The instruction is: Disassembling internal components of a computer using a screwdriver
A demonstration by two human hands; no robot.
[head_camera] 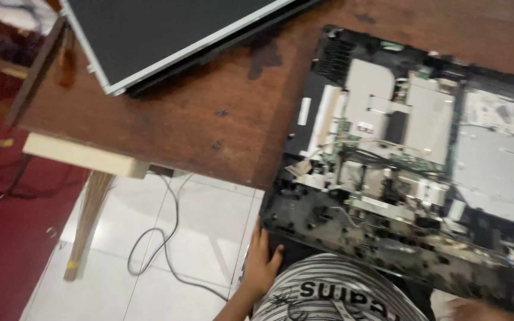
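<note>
An opened black device chassis (pixel 352 229) with bare circuit boards and grey metal shields (pixel 429 119) lies on a brown wooden table (pixel 197 119), its near edge hanging over the table toward me. My left hand (pixel 261 261) grips the chassis's near left corner from below, fingers curled on its edge. My right hand (pixel 477 309) shows only as a blur at the bottom right, touching the chassis's near edge; its grip cannot be made out.
A flat display panel (pixel 168 30) with a pale frame lies at the table's far left. A grey cable (pixel 162 244) loops over the white tiled floor beside a wooden table leg (pixel 87 220). Red flooring (pixel 7 238) lies at left.
</note>
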